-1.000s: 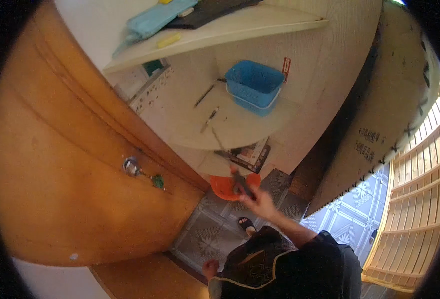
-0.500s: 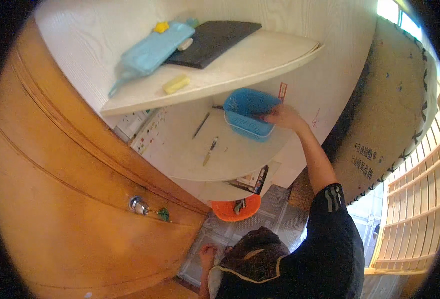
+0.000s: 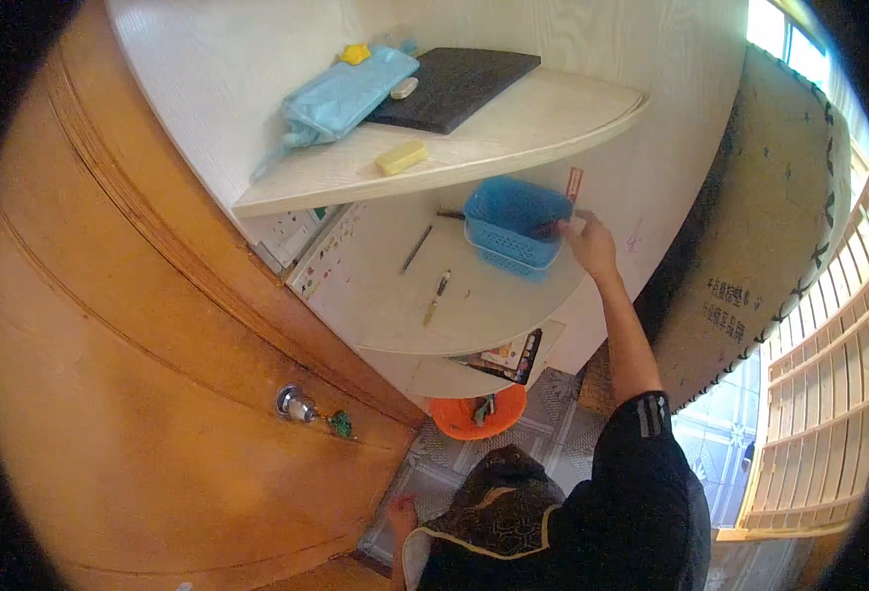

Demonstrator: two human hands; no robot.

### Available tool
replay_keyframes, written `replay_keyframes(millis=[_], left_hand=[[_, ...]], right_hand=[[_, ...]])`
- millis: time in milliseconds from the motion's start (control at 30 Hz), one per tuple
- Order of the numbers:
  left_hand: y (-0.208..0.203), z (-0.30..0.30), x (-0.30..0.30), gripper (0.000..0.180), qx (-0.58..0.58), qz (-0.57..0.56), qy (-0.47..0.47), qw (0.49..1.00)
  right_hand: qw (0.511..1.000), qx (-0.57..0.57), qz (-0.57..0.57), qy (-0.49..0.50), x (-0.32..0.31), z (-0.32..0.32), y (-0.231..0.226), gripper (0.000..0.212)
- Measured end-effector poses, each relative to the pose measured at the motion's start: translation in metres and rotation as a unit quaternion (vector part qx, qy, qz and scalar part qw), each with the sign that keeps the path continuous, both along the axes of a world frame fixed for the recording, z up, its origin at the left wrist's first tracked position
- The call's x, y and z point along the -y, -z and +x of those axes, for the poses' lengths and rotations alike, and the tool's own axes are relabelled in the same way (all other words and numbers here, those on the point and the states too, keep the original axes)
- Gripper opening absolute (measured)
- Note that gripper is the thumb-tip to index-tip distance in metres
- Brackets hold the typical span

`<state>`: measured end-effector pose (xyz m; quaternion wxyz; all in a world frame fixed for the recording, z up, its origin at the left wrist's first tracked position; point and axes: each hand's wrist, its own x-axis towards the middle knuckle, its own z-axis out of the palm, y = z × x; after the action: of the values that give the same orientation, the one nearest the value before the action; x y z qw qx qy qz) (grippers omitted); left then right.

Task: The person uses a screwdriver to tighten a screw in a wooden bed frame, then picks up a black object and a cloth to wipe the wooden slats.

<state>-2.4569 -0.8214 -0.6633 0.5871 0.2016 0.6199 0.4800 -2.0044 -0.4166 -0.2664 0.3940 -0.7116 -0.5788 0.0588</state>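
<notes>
On the middle corner shelf (image 3: 380, 320) sits a blue perforated plastic basket (image 3: 513, 254), tilted slightly in view. My right hand (image 3: 592, 246) reaches to its right rim, fingers bent over the edge and closed there. A small dark reddish patch shows inside the basket by the fingertips; what it is I cannot make out. Left of the basket lie a thin dark pen (image 3: 416, 249) and a craft knife-like tool (image 3: 437, 297) with a pale handle. My left hand (image 3: 402, 514) hangs low beside my body near the door, its fingers mostly hidden.
The upper shelf (image 3: 523, 133) holds a light blue pouch (image 3: 346, 96), a black board (image 3: 459, 87) and a yellow block (image 3: 402, 158). Below are a paint box (image 3: 516, 357) and an orange basin (image 3: 464, 424). An orange door (image 3: 188, 433) stands left; a wrapped mattress (image 3: 750, 217) leans right.
The view has shifted, so the shelves and basket appear farther right. My right hand stays at the basket's right rim and looks less blurred. The left hand hangs slightly lower.
</notes>
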Motion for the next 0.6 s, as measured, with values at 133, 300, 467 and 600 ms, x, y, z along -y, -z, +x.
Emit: replay_keyframes(millis=[133,300,467,600], left_hand=[[0.01,0.026,0.019,0.015,-0.279,0.005,0.003,0.96],[-0.041,0.025,0.001,0.015,-0.278,-0.139,-0.019,0.95],[-0.09,0.043,0.002,0.02,-0.262,0.057,0.036,0.963],[-0.122,0.052,-0.004,0.024,-0.176,-0.142,0.105,0.968]], right_hand=[[0.994,-0.102,0.004,0.037,0.034,0.009,0.032,0.041],[0.988,-0.135,0.073,-0.015,0.082,0.006,0.139,0.024],[0.99,-0.057,-0.126,-0.029,0.173,0.008,0.267,0.025],[0.947,-0.047,-0.315,-0.042,0.243,-0.028,0.279,0.027]])
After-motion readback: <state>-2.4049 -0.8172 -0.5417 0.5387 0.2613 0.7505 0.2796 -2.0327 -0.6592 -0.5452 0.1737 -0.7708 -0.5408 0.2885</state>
